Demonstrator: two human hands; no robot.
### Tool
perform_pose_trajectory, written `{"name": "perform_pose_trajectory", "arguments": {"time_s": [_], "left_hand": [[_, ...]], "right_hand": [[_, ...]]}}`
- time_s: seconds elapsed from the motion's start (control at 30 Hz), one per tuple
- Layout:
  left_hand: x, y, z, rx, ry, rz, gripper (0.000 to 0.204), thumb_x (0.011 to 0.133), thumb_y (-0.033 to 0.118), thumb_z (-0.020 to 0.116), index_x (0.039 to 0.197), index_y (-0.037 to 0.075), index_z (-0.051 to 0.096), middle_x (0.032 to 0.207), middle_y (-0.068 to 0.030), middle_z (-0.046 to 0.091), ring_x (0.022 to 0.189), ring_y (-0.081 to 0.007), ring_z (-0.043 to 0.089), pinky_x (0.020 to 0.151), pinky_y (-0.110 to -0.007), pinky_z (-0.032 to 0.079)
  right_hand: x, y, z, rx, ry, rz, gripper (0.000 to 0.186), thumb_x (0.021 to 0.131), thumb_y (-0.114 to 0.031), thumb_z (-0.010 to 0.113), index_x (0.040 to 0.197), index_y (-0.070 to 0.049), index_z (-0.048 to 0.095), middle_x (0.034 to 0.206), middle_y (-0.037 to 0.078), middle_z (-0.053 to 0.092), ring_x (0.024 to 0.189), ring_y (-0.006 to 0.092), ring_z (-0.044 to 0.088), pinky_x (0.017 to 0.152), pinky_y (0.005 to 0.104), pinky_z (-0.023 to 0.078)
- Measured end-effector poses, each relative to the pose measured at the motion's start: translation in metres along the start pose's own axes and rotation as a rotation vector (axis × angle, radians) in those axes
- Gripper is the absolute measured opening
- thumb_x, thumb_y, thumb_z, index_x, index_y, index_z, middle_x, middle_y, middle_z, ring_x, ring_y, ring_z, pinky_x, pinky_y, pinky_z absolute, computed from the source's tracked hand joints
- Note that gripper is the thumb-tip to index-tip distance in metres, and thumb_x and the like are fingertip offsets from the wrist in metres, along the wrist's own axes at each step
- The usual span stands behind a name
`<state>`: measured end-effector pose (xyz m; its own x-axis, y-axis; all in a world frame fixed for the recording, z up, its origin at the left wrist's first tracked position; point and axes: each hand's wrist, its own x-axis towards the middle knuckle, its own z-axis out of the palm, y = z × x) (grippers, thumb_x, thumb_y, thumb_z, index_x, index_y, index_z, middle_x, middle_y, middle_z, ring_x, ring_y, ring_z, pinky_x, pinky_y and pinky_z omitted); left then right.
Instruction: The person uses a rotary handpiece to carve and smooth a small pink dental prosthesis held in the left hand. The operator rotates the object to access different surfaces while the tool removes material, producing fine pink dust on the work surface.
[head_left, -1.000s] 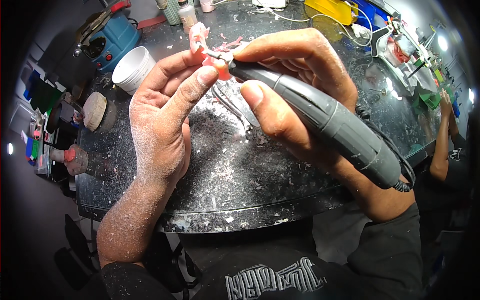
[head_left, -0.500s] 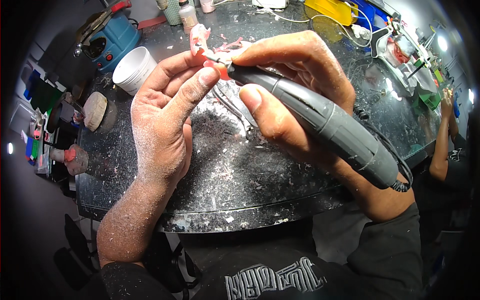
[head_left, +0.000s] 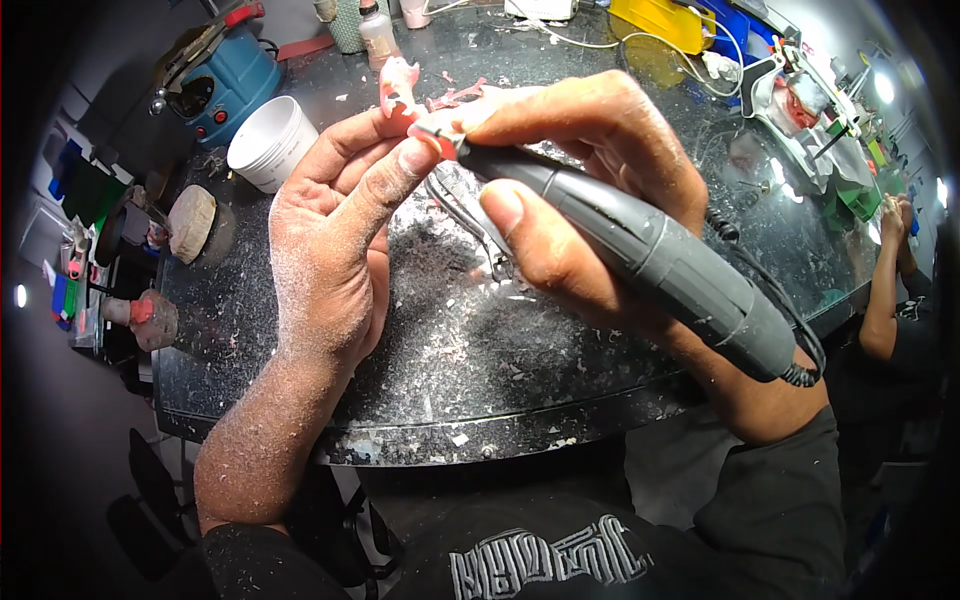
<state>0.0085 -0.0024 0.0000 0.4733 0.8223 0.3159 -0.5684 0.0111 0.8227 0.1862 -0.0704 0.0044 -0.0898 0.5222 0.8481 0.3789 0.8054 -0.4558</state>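
Between its thumb and fingers my left hand [head_left: 335, 235] pinches a pink piece [head_left: 398, 85] that looks like an acrylic denture base, its curved end standing up past the fingertips. My right hand [head_left: 555, 250] wraps round a dark grey rotary handpiece [head_left: 650, 240], held slantwise with its nose up and to the left. The thin bur [head_left: 432, 133] lies at the pink piece, close to my left thumb tip. Whether it touches the surface I cannot tell. Pale dust coats my left hand and forearm.
White dust and chips litter the black tabletop [head_left: 470, 385]. A white tub [head_left: 270, 145], a beige block [head_left: 191, 222] and a blue machine [head_left: 235, 85] stand left. Far off are a bottle [head_left: 377, 38] and yellow tray [head_left: 665, 22]. Another person's arm [head_left: 882, 280] shows at right.
My left hand and the pink piece have shifted slightly right and down. The piece has turned a little against the bur. My right hand keeps its grip on the handpiece, nearly in place.
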Motion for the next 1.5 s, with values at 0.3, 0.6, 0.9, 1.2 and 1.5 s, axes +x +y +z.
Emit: {"name": "perform_pose_trajectory", "arguments": {"time_s": [0.3,0.6,0.9,1.2,1.5], "left_hand": [[0.000,-0.001,0.000,0.186,-0.060,0.128,0.033,0.094,0.002,0.065,0.125,-0.005,0.059,0.116,-0.0174,0.069,0.109,-0.0213,0.067,0.101,-0.035,0.050],[0.000,-0.001,-0.001,0.206,-0.083,0.142,0.031,0.095,0.004,0.065,0.125,-0.003,0.061,0.117,-0.0166,0.069,0.111,-0.0216,0.066,0.103,-0.036,0.048],[-0.001,-0.002,-0.004,0.060,-0.043,0.036,0.034,0.092,0.000,0.067,0.124,-0.007,0.057,0.113,-0.0172,0.069,0.108,-0.0183,0.066,0.099,-0.031,0.050],[0.001,-0.001,-0.003,0.000,-0.010,-0.007,0.033,0.091,-0.002,0.067,0.122,-0.006,0.056,0.112,-0.0155,0.068,0.106,-0.0185,0.067,0.099,-0.031,0.051],[0.001,-0.001,-0.003,0.002,-0.008,0.021,0.033,0.090,-0.003,0.068,0.121,-0.003,0.055,0.114,-0.0145,0.068,0.109,-0.0189,0.065,0.101,-0.032,0.049]], "right_hand": [[0.001,-0.005,-0.003,-0.007,-0.007,0.102,0.030,0.087,-0.005,0.065,0.114,0.004,0.057,0.109,0.014,0.063,0.104,0.0195,0.065,0.094,0.0328,0.051],[0.000,-0.002,-0.002,0.022,-0.017,0.087,0.030,0.087,-0.004,0.064,0.115,0.004,0.057,0.111,0.015,0.063,0.106,0.0200,0.064,0.097,0.0334,0.050],[-0.001,-0.004,-0.001,-0.014,-0.003,0.073,0.031,0.085,-0.001,0.067,0.114,0.005,0.060,0.112,0.015,0.065,0.109,0.0210,0.065,0.098,0.0351,0.051],[0.002,0.012,0.006,-0.032,0.116,-0.102,0.032,0.074,-0.006,0.076,0.103,0.000,0.065,0.093,0.011,0.066,0.085,0.0177,0.069,0.078,0.0288,0.056],[0.004,0.008,0.003,-0.056,0.061,-0.096,0.031,0.074,-0.002,0.074,0.104,0.000,0.065,0.093,0.011,0.066,0.085,0.0165,0.068,0.077,0.0278,0.056]]}}
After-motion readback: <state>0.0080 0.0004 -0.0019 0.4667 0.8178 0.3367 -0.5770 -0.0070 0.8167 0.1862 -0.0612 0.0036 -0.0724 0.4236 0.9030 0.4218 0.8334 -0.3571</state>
